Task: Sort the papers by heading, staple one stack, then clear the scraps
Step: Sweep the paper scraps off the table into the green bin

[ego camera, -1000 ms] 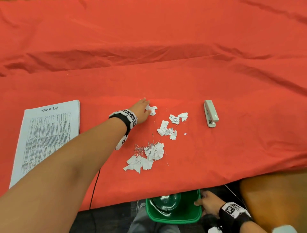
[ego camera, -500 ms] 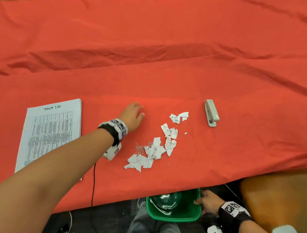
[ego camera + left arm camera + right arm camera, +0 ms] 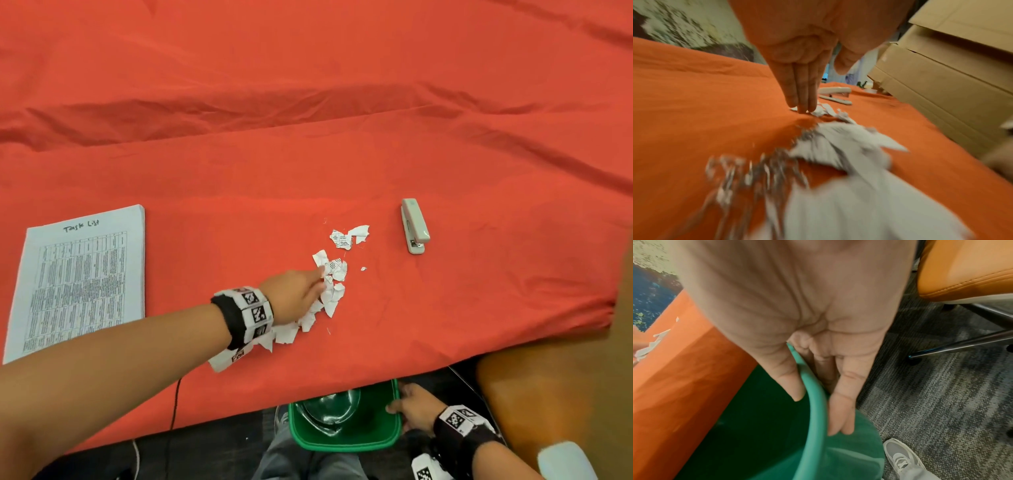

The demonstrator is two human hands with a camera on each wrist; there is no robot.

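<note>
Torn white paper scraps lie bunched in a line on the red cloth, with two more scraps farther back. My left hand lies over the left side of the pile. Its straight fingers touch the cloth against the scraps, holding nothing. Loose staples lie mixed in, blurred. A grey stapler sits to the right. The "Task List" paper stack lies at the left. Below the table edge my right hand grips the green bin's rim, thumb inside and fingers outside.
An orange chair stands at the right below the table edge. Cardboard boxes rise beyond the stapler. A black cable hangs over the cloth's front edge. My knees and a grey shoe are under the bin.
My left hand drew back from the far scrap toward me and now sweeps into the pile, bunching the scraps closer together. The right hand and bin stayed put.
</note>
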